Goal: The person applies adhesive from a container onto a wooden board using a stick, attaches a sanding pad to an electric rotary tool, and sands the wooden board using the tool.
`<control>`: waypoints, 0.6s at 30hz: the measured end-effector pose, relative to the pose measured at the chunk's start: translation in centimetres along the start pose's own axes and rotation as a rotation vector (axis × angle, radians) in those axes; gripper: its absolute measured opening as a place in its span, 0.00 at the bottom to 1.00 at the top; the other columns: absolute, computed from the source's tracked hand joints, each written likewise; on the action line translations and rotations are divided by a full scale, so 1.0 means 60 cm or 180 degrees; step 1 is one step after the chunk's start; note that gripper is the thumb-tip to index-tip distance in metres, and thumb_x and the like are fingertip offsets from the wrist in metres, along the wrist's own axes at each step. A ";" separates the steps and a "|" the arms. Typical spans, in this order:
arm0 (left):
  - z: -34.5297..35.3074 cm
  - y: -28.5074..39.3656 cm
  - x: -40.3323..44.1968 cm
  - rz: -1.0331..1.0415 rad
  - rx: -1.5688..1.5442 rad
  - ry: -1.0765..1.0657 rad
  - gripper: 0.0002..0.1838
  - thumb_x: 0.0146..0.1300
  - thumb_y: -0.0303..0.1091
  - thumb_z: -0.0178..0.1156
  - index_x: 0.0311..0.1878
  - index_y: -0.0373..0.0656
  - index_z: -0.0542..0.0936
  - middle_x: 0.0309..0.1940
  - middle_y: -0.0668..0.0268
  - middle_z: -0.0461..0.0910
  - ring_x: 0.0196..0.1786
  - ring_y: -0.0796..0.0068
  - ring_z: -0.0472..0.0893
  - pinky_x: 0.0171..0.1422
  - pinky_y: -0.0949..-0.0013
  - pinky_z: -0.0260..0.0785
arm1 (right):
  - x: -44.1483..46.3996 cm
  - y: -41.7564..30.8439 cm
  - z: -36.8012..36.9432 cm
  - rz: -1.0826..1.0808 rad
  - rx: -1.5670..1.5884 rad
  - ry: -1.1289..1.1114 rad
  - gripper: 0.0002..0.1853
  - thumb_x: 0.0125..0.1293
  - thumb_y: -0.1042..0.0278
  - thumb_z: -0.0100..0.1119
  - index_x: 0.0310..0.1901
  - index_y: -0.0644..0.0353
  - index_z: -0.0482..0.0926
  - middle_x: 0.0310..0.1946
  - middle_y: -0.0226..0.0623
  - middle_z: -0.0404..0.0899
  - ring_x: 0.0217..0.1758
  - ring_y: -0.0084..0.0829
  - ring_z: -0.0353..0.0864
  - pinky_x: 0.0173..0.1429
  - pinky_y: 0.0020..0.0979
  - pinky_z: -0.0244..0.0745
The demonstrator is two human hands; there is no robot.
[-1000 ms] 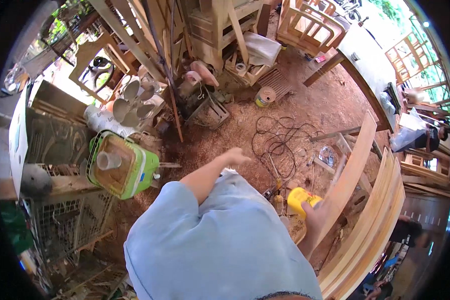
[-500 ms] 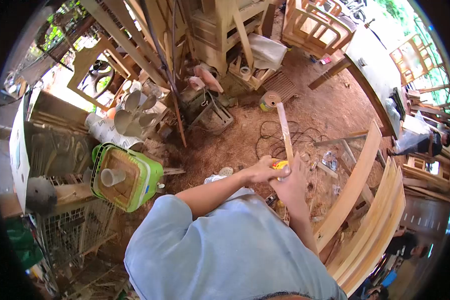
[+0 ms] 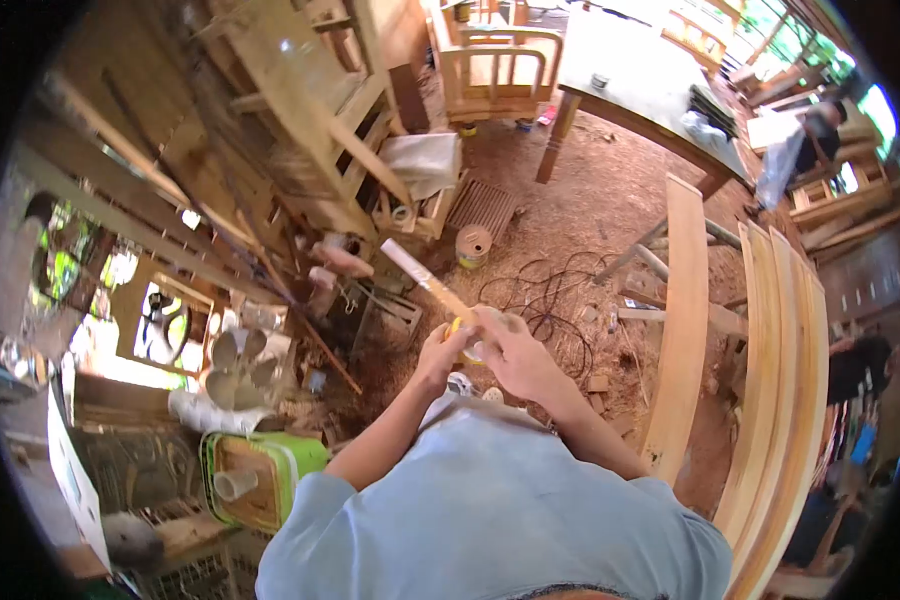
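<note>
In the head view a narrow flat strip (image 3: 425, 278), whitish and shiny at its far end and tan nearer me, points up and away to the left. My right hand (image 3: 515, 352) is closed around its near end. Against it, my left hand (image 3: 440, 355) is closed on a small yellow object (image 3: 456, 326), mostly covered by the fingers, so its kind is unclear. Both hands meet in front of my blue shirt, above the shavings-covered floor.
Long curved boards (image 3: 765, 380) and a single plank (image 3: 675, 330) lean at the right. A green bucket (image 3: 295, 465) stands at the left. Black cable (image 3: 550, 300) lies coiled on the floor near a round can (image 3: 473, 243). A table (image 3: 645, 75) stands ahead; people are at the far right.
My view has turned to the right, so the surroundings shift leftward. The strip has swung from nearly upright to a leftward slant. Both hands stay together.
</note>
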State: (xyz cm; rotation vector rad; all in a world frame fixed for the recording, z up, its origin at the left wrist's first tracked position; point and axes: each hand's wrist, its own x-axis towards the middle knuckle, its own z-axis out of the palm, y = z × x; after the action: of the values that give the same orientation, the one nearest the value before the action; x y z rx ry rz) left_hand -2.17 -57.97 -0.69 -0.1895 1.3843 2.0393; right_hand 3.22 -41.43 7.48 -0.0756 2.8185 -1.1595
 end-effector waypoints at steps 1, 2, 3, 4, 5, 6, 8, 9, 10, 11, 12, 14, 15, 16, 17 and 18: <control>-0.001 0.006 -0.004 -0.0037 0.0103 0.0147 0.27 0.61 0.48 0.64 0.58 0.41 0.75 0.47 0.65 0.79 0.47 0.73 0.78 0.50 0.66 0.72 | -0.001 0.011 0.005 -0.0153 0.0238 0.0282 0.24 0.70 0.59 0.53 0.67 0.40 0.69 0.56 0.55 0.73 0.49 0.57 0.80 0.56 0.49 0.77; 0.005 0.020 -0.014 -0.0079 0.0219 0.0279 0.27 0.61 0.51 0.63 0.58 0.43 0.75 0.47 0.65 0.78 0.49 0.72 0.78 0.51 0.63 0.71 | 0.001 0.022 0.010 -0.0093 0.0269 0.0403 0.24 0.70 0.59 0.53 0.67 0.40 0.69 0.56 0.55 0.73 0.49 0.57 0.80 0.56 0.49 0.77; 0.006 0.023 -0.012 -0.0054 0.0386 0.0368 0.28 0.66 0.55 0.54 0.60 0.42 0.74 0.52 0.61 0.78 0.52 0.65 0.80 0.51 0.56 0.74 | 0.003 0.031 0.015 -0.0093 0.0326 0.0379 0.22 0.70 0.59 0.53 0.65 0.42 0.72 0.53 0.53 0.75 0.49 0.54 0.80 0.55 0.47 0.77; 0.001 0.016 -0.008 0.0019 0.0311 0.0369 0.27 0.66 0.55 0.54 0.59 0.44 0.74 0.54 0.62 0.77 0.52 0.65 0.80 0.52 0.57 0.72 | 0.005 0.039 0.018 -0.0070 0.0373 0.0381 0.20 0.70 0.59 0.54 0.63 0.44 0.74 0.49 0.51 0.78 0.49 0.52 0.80 0.54 0.46 0.77; -0.035 -0.023 0.032 -0.0222 0.0051 0.0536 0.28 0.66 0.56 0.53 0.61 0.49 0.73 0.55 0.65 0.76 0.52 0.66 0.80 0.52 0.59 0.71 | 0.008 0.047 0.024 0.0009 0.0526 0.0330 0.19 0.69 0.59 0.54 0.61 0.46 0.76 0.47 0.51 0.79 0.47 0.52 0.81 0.52 0.45 0.77; -0.012 0.005 0.016 -0.0222 -0.0083 0.0468 0.26 0.66 0.57 0.51 0.62 0.54 0.72 0.53 0.67 0.77 0.53 0.67 0.80 0.49 0.61 0.73 | 0.013 0.052 0.025 0.0087 0.0668 0.0313 0.17 0.69 0.60 0.55 0.58 0.48 0.78 0.45 0.51 0.80 0.46 0.52 0.81 0.51 0.44 0.77; -0.018 0.008 0.037 -0.0152 -0.0338 0.0192 0.26 0.66 0.60 0.50 0.59 0.55 0.72 0.53 0.66 0.78 0.52 0.70 0.80 0.49 0.59 0.76 | 0.016 0.029 0.004 0.0296 0.1143 0.0551 0.24 0.67 0.61 0.57 0.63 0.60 0.71 0.38 0.51 0.83 0.38 0.47 0.83 0.43 0.43 0.78; -0.049 -0.004 0.059 -0.0230 -0.0386 -0.0076 0.29 0.65 0.61 0.51 0.61 0.52 0.71 0.53 0.63 0.78 0.53 0.67 0.80 0.51 0.58 0.76 | 0.022 0.033 -0.002 0.0510 0.1307 0.0188 0.25 0.68 0.60 0.56 0.64 0.61 0.69 0.37 0.50 0.83 0.37 0.45 0.83 0.42 0.42 0.78; -0.030 0.014 0.053 -0.0207 -0.0581 0.0176 0.26 0.67 0.53 0.51 0.60 0.45 0.73 0.49 0.62 0.80 0.49 0.64 0.82 0.48 0.61 0.77 | 0.030 0.032 -0.003 0.0696 0.1495 -0.0233 0.26 0.68 0.60 0.55 0.65 0.62 0.67 0.37 0.49 0.82 0.36 0.42 0.83 0.41 0.41 0.78; -0.032 0.027 0.055 -0.0170 -0.0572 0.0029 0.26 0.67 0.51 0.52 0.60 0.43 0.73 0.49 0.60 0.80 0.49 0.63 0.82 0.49 0.60 0.78 | 0.040 0.037 0.015 0.0658 0.1784 -0.0240 0.26 0.69 0.59 0.55 0.65 0.63 0.65 0.36 0.47 0.82 0.35 0.39 0.83 0.39 0.40 0.78; -0.033 0.031 0.067 -0.0095 -0.0600 -0.0121 0.25 0.67 0.48 0.53 0.59 0.40 0.73 0.50 0.59 0.80 0.49 0.62 0.83 0.50 0.59 0.79 | 0.054 0.017 -0.008 0.0581 0.2029 -0.0264 0.26 0.70 0.59 0.54 0.65 0.63 0.64 0.35 0.45 0.81 0.34 0.37 0.82 0.38 0.38 0.77; -0.047 0.044 0.092 -0.0177 -0.0527 -0.0218 0.24 0.66 0.46 0.54 0.59 0.38 0.72 0.49 0.58 0.80 0.49 0.61 0.83 0.51 0.58 0.79 | 0.070 0.008 -0.024 0.1036 0.2108 -0.0563 0.26 0.70 0.59 0.53 0.65 0.64 0.64 0.35 0.44 0.81 0.34 0.34 0.82 0.38 0.36 0.77; -0.056 0.048 0.102 -0.0253 -0.0488 -0.0262 0.24 0.66 0.43 0.55 0.58 0.36 0.72 0.49 0.57 0.80 0.50 0.60 0.83 0.52 0.56 0.79 | 0.084 0.017 -0.002 0.1053 0.2119 -0.0508 0.27 0.70 0.59 0.53 0.65 0.64 0.63 0.34 0.44 0.81 0.32 0.34 0.82 0.36 0.36 0.77; -0.060 0.054 0.116 -0.0218 -0.0517 -0.0282 0.24 0.66 0.43 0.55 0.58 0.36 0.72 0.49 0.57 0.80 0.50 0.60 0.83 0.52 0.56 0.79 | 0.102 0.028 0.009 0.1056 0.2094 -0.0468 0.27 0.69 0.59 0.52 0.65 0.64 0.62 0.34 0.43 0.81 0.30 0.34 0.81 0.35 0.36 0.77; -0.062 0.061 0.131 -0.0283 -0.0523 -0.0422 0.24 0.65 0.41 0.55 0.58 0.35 0.72 0.49 0.57 0.80 0.50 0.60 0.83 0.53 0.55 0.79 | 0.108 -0.008 -0.026 0.1338 0.2104 -0.0593 0.29 0.68 0.59 0.52 0.66 0.64 0.60 0.32 0.42 0.81 0.29 0.33 0.81 0.34 0.35 0.76; -0.067 0.069 0.149 -0.0334 -0.0531 -0.0564 0.23 0.64 0.40 0.56 0.58 0.34 0.72 0.49 0.57 0.80 0.50 0.59 0.83 0.54 0.54 0.79 | 0.122 -0.009 -0.026 0.1292 0.2024 -0.0598 0.29 0.68 0.59 0.52 0.66 0.64 0.60 0.32 0.42 0.81 0.29 0.33 0.81 0.34 0.35 0.76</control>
State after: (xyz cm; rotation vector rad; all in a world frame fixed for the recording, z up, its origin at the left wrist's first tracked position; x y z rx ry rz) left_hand -12.44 -58.53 -3.33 -0.1459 1.0757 2.0311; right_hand -4.22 -41.35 8.47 0.3877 2.0501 -1.7410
